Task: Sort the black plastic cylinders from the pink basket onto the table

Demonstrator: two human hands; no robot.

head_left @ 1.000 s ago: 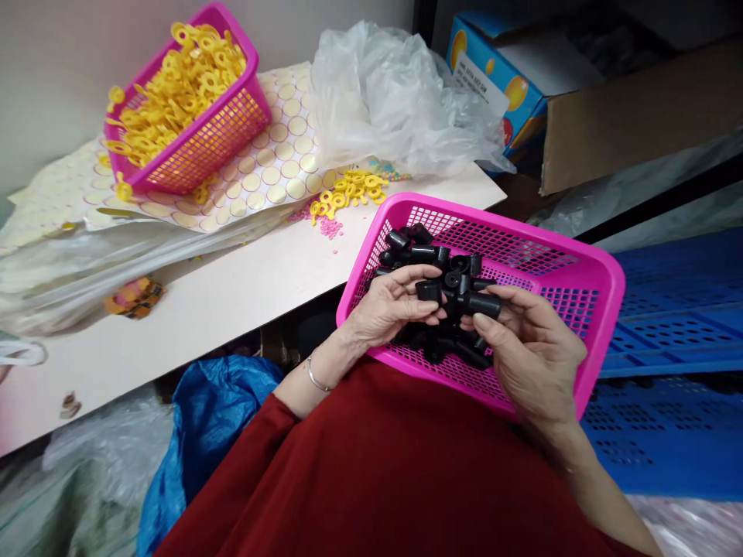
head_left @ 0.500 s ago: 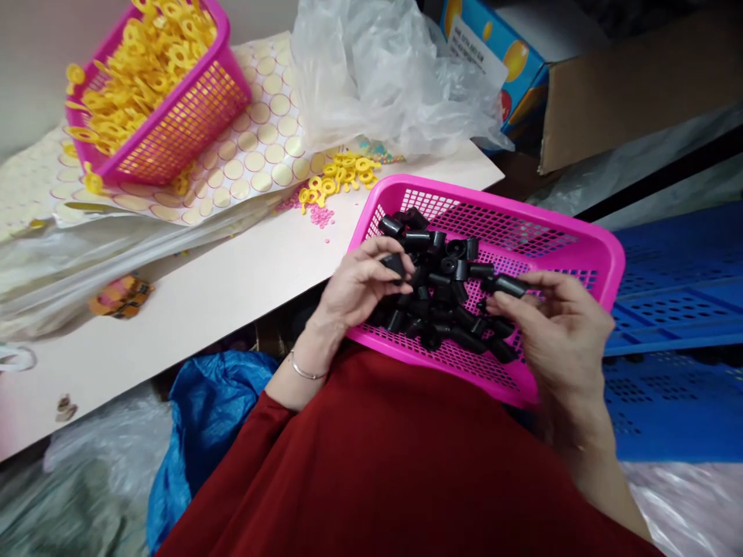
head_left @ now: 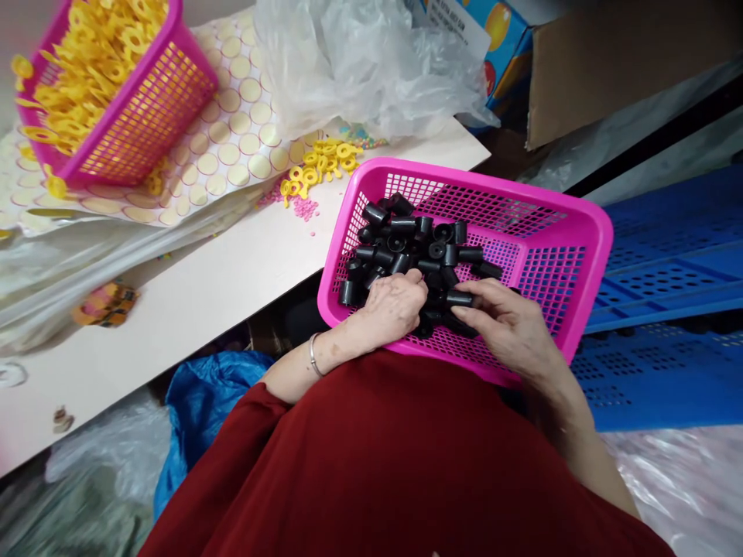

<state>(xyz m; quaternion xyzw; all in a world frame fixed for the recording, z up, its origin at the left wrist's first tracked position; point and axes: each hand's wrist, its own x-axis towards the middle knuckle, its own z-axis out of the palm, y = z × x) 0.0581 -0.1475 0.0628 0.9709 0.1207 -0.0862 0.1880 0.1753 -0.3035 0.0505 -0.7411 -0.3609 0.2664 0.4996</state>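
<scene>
A bright pink plastic basket (head_left: 542,203) rests against the front of my red garment. It holds a pile of short black plastic cylinders (head_left: 403,225), several with a hollow end showing. Over the near side of the pile, my left hand (head_left: 395,308) is closed with its fingers curled downward; whatever they grip is hidden. Just right of it, my right hand (head_left: 514,321) pinches a black plastic cylinder (head_left: 460,299) between thumb and fingers, low in the basket.
A second pink basket (head_left: 194,77) full of yellow ring-ended pieces (head_left: 107,66) stands on the white table (head_left: 232,298). Loose yellow pieces (head_left: 319,164) and pink bits (head_left: 305,207) lie nearby. Clear plastic bags (head_left: 360,70) are behind, blue crates (head_left: 667,286) to the right.
My left hand has moved right and down into the pile, and the black piece in its fingers no longer shows. My right hand has moved left with a black cylinder, closer to the left.
</scene>
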